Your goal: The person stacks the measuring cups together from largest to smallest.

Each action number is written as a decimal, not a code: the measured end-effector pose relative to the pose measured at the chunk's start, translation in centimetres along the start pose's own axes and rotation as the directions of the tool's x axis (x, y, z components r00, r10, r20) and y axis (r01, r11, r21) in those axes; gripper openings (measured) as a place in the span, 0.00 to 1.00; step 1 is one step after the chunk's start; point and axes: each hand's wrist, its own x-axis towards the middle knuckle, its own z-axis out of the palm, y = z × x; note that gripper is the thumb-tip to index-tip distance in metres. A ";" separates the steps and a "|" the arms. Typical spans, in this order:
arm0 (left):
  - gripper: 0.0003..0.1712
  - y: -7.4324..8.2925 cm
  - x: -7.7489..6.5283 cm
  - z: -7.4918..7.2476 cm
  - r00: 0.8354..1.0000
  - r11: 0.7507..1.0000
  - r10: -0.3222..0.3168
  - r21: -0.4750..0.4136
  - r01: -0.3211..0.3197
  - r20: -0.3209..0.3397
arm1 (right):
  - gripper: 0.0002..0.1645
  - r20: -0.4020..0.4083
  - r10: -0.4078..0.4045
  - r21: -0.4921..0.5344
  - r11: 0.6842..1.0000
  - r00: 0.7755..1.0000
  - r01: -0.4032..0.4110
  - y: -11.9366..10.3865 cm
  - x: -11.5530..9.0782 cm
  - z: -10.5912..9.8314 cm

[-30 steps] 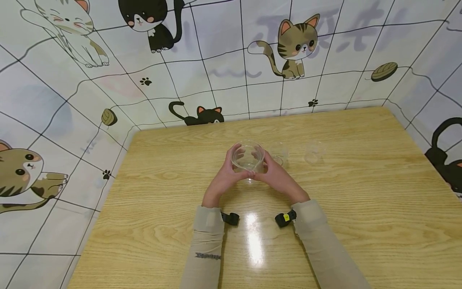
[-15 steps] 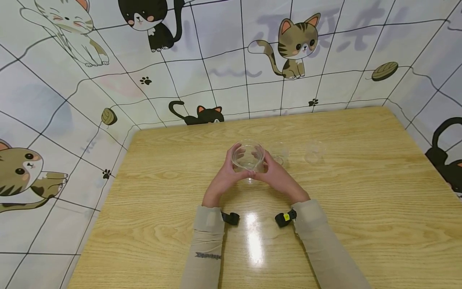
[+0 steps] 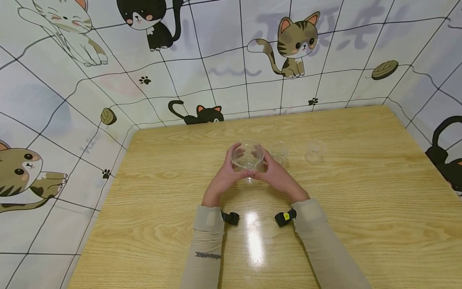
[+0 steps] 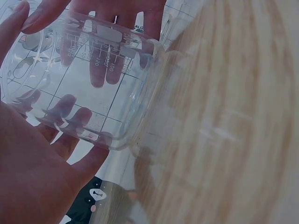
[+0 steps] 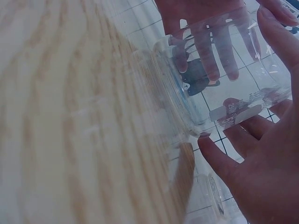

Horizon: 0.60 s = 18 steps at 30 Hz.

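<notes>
A clear glass beaker (image 3: 247, 159) is upright in the middle of the table, between both hands. White graduation marks show on its wall in the left wrist view. My left hand (image 3: 227, 173) grips its left side, fingers spread around the glass. From the opposite side, my right hand (image 3: 276, 175) holds it the same way, and the thumbs meet at the near side. Through the clear beaker wall (image 5: 224, 74) in the right wrist view, the left hand's fingers are visible. Whether the base touches the table or sits slightly above it, I cannot tell.
Just right of the right hand stands a small clear vessel (image 3: 280, 151), partly hidden. Farther right is another clear vessel (image 3: 315, 152). The wooden table (image 3: 162, 192) reaches back to walls (image 3: 223, 92) covered in a cat-print sheet.
</notes>
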 end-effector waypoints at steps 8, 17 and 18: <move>0.53 -0.1 0.0 0.0 1.000 1.000 0.004 -0.011 -0.004 0.006 | 0.54 -0.004 0.000 -0.005 1.000 1.000 0.000 0.2 0.1 0.1; 0.54 0.0 -0.1 0.1 1.000 1.000 0.004 -0.011 -0.004 0.000 | 0.54 0.005 0.002 -0.015 1.000 1.000 -0.002 0.0 0.0 0.0; 0.54 0.0 -0.1 0.1 1.000 1.000 0.005 -0.014 -0.005 0.000 | 0.54 0.004 0.005 -0.016 1.000 1.000 -0.005 0.0 0.0 0.0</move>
